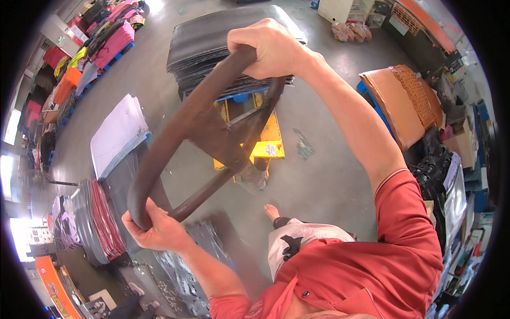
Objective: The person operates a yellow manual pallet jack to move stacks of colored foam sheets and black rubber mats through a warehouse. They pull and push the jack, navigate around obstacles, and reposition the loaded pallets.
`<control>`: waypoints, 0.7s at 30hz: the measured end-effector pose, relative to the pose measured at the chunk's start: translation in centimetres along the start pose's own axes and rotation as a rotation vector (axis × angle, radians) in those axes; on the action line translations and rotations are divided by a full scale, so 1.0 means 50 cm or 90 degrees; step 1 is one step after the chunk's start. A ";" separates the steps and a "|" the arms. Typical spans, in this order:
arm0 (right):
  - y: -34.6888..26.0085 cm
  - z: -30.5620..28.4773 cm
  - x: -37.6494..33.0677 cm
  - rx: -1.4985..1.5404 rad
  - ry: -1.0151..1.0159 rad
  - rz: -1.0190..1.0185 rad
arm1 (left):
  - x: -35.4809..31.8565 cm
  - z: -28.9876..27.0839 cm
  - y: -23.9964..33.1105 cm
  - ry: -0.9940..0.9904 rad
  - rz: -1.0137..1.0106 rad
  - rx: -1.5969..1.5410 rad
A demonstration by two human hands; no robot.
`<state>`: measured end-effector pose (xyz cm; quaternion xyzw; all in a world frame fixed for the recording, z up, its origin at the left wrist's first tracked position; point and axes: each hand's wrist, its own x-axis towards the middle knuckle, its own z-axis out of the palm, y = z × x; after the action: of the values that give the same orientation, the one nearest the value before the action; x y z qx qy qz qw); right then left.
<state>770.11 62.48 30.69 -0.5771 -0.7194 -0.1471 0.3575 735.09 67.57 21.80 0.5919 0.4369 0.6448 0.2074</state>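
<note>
I am gripping the brown handle (172, 125) with both hands: my right hand (270, 49) is clamping over its far upper end, and my left hand (155, 229) is wrapping its near lower-left corner. The loop is slanting across in front of me, above the yellow pallet truck (272, 130) that it seems to be steering. Beyond, the stack of black sheets (228, 29) is sitting over a blue pallet (241, 98); whether the forks are fully under it, I am not seeing.

To be doing this well, I should be gripping firmly at both ends, with my left thumb closing fully around the bar, and turning with even effort from both arms rather than wrenching with one. My right arm is reaching far out, so I should be bringing my body nearer and letting my legs do the work. My foot (271, 212) is looking bare, so I should be minding the truck's wheels. I should also be steering clear of the scrap (304, 144) lying to the truck's right and the white sheets (119, 135) standing to its left.
</note>
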 end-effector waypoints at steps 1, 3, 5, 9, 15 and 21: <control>0.007 0.011 0.018 0.002 0.002 -0.008 | 0.021 0.012 -0.010 -0.003 0.002 -0.002; 0.023 0.037 0.049 -0.001 -0.003 -0.007 | 0.063 0.037 -0.032 0.010 -0.006 0.018; 0.040 0.062 0.077 -0.001 -0.010 0.014 | 0.104 0.059 -0.058 0.017 -0.018 0.020; 0.085 0.119 0.145 0.000 0.021 -0.034 | 0.190 0.115 -0.111 0.029 -0.018 -0.008; 0.139 0.204 0.249 -0.022 -0.015 0.029 | 0.320 0.197 -0.191 0.010 0.005 -0.038; 0.201 0.263 0.352 -0.083 -0.080 0.077 | 0.460 0.299 -0.282 0.035 0.002 0.033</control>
<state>773.61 86.39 31.50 -0.6496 -0.6931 -0.1357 0.2815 740.78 97.89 22.55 0.5799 0.4579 0.6495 0.1793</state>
